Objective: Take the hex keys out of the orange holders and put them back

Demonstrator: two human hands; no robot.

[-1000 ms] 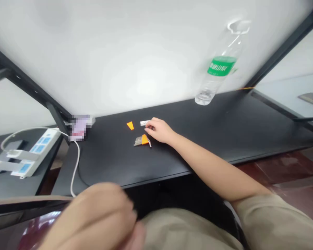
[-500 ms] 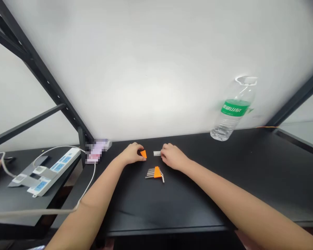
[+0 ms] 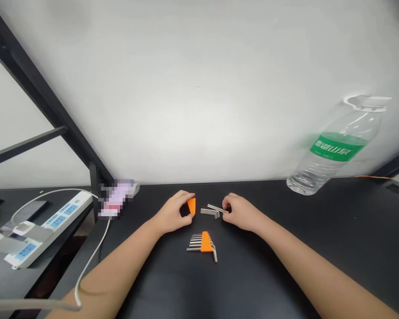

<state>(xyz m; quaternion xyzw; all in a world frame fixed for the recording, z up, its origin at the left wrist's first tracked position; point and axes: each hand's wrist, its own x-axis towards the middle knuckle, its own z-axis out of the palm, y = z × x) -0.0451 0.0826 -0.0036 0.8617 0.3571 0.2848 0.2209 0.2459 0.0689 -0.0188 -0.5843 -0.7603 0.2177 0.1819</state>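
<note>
My left hand [image 3: 176, 213] pinches a small orange hex key holder [image 3: 192, 206] between thumb and fingertips, standing it on the black table. Across a short gap, my right hand [image 3: 238, 211] grips one end of a silver hex key [image 3: 217, 208], which points left. Several loose hex keys [image 3: 209, 212] lie side by side just beneath it, their bent ends toward my right hand. Closer to me rests a second orange holder [image 3: 206, 242] filled with hex keys of graded sizes, their long arms pointing left.
A large water bottle [image 3: 332, 150] with a green label leans at the back right by the white wall. On the left are a blurred-out phone-like item [image 3: 116, 199], a white cable [image 3: 96, 254] and a power strip [image 3: 53, 226]. A black metal frame [image 3: 53, 102] rises there.
My right hand has drawn one hex key off the loose group and lifted its near end. The view has come closer. My left hand still holds the orange holder.
</note>
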